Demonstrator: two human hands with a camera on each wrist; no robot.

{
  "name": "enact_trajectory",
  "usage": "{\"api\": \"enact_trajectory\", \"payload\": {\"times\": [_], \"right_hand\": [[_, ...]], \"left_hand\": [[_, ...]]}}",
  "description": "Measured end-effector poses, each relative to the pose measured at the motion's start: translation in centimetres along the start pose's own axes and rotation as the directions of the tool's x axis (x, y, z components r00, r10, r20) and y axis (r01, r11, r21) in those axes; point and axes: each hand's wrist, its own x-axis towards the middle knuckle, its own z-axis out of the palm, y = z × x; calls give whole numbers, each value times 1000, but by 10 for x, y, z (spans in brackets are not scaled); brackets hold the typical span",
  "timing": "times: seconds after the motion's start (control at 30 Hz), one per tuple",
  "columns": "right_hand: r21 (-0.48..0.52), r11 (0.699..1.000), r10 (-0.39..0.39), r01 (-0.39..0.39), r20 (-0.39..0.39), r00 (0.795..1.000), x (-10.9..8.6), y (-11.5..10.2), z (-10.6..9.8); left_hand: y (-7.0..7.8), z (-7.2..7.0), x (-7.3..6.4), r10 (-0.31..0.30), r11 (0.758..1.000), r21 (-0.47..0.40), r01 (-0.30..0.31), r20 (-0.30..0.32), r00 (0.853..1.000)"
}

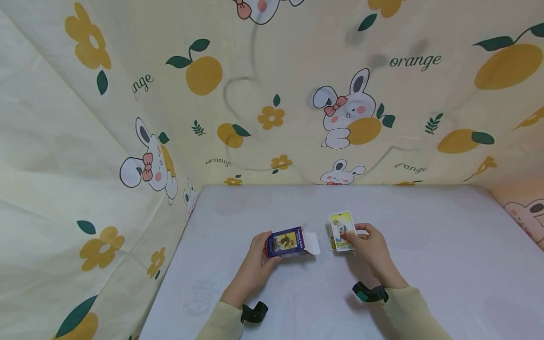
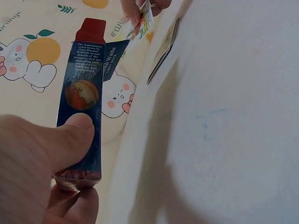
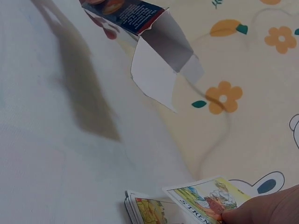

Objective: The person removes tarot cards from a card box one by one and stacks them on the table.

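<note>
My left hand point(image 1: 254, 264) grips a dark blue tarot card box point(image 1: 285, 241) by its closed end, raised over the table. In the left wrist view the thumb point(image 2: 77, 135) presses on the narrow side of the box. Its white flaps point(image 3: 152, 74) stand open toward the right, and the inside shows bare in the right wrist view. My right hand point(image 1: 374, 250) pinches a tarot card point(image 3: 208, 198) lettered "STREN", thumb on its face. Under and beside that card is a small stack of tarot cards point(image 3: 152, 212) on the table, partly covered by it.
A white-covered table point(image 1: 433, 264) lies under both hands. Behind it and to the left hangs a cream cloth point(image 1: 293, 94) printed with rabbits, oranges and flowers. Each wrist wears a black camera band point(image 1: 255, 312).
</note>
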Motion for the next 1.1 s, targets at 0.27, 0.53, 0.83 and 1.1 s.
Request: {"api": "enact_trajectory", "payload": {"times": [0.27, 0.53, 0.83, 1.1], "right_hand": [[-27, 999, -37, 37, -19, 999, 5, 5, 3], [-70, 995, -73, 70, -40, 997, 12, 5, 9], [-140, 986, -99, 90, -61, 993, 13, 3, 15], [-185, 977, -118, 103, -71, 990, 14, 5, 17]], "left_hand": [[1, 0, 0, -13, 1000, -2, 13, 1, 1000], [2, 0, 0, -31, 999, -9, 31, 5, 1000], [0, 0, 0, -38, 999, -9, 38, 5, 999], [-1, -1, 0, -39, 999, -13, 39, 6, 999]]}}
